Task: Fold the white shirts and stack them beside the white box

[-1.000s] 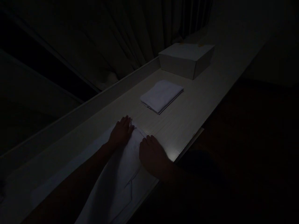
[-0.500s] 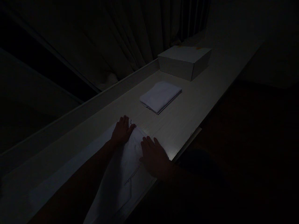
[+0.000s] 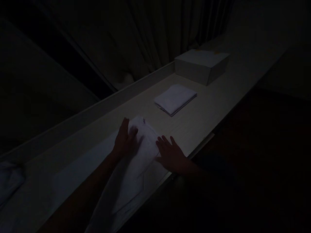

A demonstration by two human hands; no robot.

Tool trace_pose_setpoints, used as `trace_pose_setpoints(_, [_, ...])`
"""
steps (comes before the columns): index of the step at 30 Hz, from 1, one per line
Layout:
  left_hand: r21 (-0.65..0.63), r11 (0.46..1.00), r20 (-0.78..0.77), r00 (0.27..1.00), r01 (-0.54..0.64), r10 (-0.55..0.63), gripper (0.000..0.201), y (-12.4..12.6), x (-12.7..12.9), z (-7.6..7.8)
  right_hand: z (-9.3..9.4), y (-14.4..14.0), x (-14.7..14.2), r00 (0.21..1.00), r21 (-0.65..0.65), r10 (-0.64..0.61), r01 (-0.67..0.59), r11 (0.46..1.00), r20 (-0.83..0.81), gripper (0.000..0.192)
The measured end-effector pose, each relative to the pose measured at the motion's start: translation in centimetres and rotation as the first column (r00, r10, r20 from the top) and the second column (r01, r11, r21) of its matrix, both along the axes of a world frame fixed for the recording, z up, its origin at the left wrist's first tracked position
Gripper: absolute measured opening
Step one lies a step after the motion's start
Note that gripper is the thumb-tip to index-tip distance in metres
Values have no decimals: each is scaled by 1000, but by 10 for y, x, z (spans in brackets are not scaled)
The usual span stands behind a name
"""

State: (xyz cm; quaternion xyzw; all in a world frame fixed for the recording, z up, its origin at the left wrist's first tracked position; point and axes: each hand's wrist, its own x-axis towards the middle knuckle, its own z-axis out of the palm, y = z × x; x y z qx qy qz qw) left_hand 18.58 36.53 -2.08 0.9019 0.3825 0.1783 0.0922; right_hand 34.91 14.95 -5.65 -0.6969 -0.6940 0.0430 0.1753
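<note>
A white garment (image 3: 139, 161), its exact kind hard to make out in the dim light, lies spread along the table near me. Over its far left part is my left hand (image 3: 124, 139), thumb and fingers apart; whether it touches the cloth I cannot tell. My right hand (image 3: 171, 155) rests with spread fingers at the garment's right edge, near the table's front. Neither hand grips anything. Beyond them a folded white cloth (image 3: 175, 99) lies flat on the table.
A white box (image 3: 193, 69) stands farther along the table (image 3: 206, 103). A low ledge (image 3: 109, 103) runs along the back, with curtains (image 3: 155, 35) behind. More crumpled white cloth (image 3: 11, 179) shows at the left edge. The surroundings are very dark.
My left hand has drawn back from the garment's far edge, uncovering its corner. My right hand still lies at the right edge. The view has shifted left, bringing crumpled cloth into sight.
</note>
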Motion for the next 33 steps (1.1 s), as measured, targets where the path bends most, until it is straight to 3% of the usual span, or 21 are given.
trace_pose_setpoints(2, [22, 1000, -44, 999, 22, -21, 64, -45, -63, 13, 4, -1, -1, 1000, 42, 23, -23, 999, 8, 71])
trace_pose_setpoints(4, [62, 998, -127, 992, -7, 15, 66, -93, -137, 14, 8, -5, -3, 997, 65, 73, -73, 995, 10, 77])
trace_pose_setpoints(7, [150, 988, -218, 973, -45, 77, 83, -158, -242, -7, 9, -16, -3, 983, -10, 182, -181, 983, 28, 93])
trace_pose_setpoints(10, [190, 982, -371, 926, -5, 77, 101, -202, -308, -37, 4, -27, 3, 962, -118, 267, -258, 959, 63, 102])
trace_pose_setpoints(14, [193, 979, -469, 882, 58, 40, 97, -231, -331, -56, 3, -44, 20, 916, -194, 389, -365, 911, 101, 105])
trace_pose_setpoints(18, [219, 975, -450, 891, 41, 64, 89, -244, -335, -55, 3, -60, 39, 839, -216, 517, -480, 850, 169, 101])
trace_pose_setpoints(23, [239, 970, -439, 888, -34, 139, 99, -245, -363, -55, 1, -66, 54, 802, -217, 564, -525, 823, 199, 85])
trace_pose_setpoints(25, [231, 972, -435, 889, -46, 145, 100, -240, -379, -51, 4, -65, 59, 800, -234, 576, -535, 811, 168, 82])
trace_pose_setpoints(33, [110, 987, -394, 917, 114, -62, 96, -212, -418, -21, 19, -68, 71, 837, -278, 546, -517, 810, 34, 75])
